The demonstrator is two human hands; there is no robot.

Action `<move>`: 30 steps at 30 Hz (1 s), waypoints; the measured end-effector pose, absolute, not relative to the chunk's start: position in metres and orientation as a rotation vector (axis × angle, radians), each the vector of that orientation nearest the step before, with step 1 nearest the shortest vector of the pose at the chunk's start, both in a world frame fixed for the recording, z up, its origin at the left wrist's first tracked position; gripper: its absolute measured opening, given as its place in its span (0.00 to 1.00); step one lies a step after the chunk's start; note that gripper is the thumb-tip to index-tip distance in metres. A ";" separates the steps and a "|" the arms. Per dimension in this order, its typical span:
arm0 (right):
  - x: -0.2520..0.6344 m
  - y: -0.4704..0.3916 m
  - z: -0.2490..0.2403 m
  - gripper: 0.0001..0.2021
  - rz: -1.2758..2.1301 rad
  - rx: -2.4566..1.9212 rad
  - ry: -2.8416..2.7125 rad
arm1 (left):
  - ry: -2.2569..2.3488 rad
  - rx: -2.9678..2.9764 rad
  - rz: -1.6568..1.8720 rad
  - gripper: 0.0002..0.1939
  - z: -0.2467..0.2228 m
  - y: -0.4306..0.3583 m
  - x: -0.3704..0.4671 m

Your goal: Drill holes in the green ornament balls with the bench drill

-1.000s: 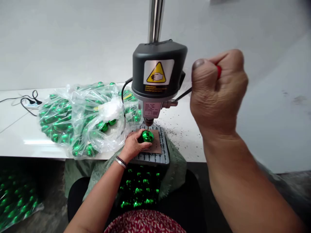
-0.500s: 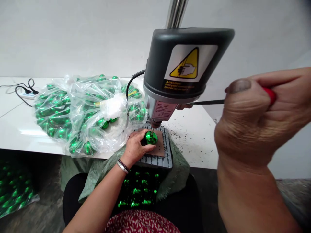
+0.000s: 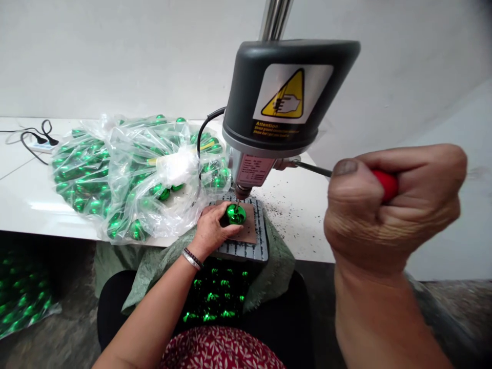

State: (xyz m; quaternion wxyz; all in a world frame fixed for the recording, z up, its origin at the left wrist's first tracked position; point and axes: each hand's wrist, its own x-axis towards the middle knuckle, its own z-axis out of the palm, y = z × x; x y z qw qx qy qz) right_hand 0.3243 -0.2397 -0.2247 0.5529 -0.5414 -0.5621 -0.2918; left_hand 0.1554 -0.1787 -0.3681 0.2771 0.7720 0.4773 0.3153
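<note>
My left hand (image 3: 212,226) grips a shiny green ball (image 3: 236,214) between thumb and fingers, on a brown board (image 3: 249,230) lying on the grey base (image 3: 262,248) of a drill press (image 3: 286,97). The drill chuck (image 3: 242,192) is right above the ball, and the thin bit reaches the ball's top. To the right, my right hand (image 3: 384,215) is wrapped round the red knob (image 3: 386,185) of the press's lever (image 3: 313,168). Most of the knob is hidden by my fingers.
Clear plastic bags of green balls (image 3: 92,174) lie on the white table (image 3: 23,210) at left. A power strip (image 3: 43,146) with plugs is behind them. Dark shavings dot the table right of the base. More green balls (image 3: 215,297) sit below the table edge, beside green cloth (image 3: 269,287).
My right hand has pulled the lever lower, its knob now more visible. The bit has come down onto the ball. My left hand keeps its hold, and the view has shifted slightly.
</note>
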 end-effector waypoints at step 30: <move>0.317 -0.247 -0.291 0.02 -0.730 -1.221 -1.324 | 1.291 2.086 0.841 0.27 -0.374 -0.177 0.153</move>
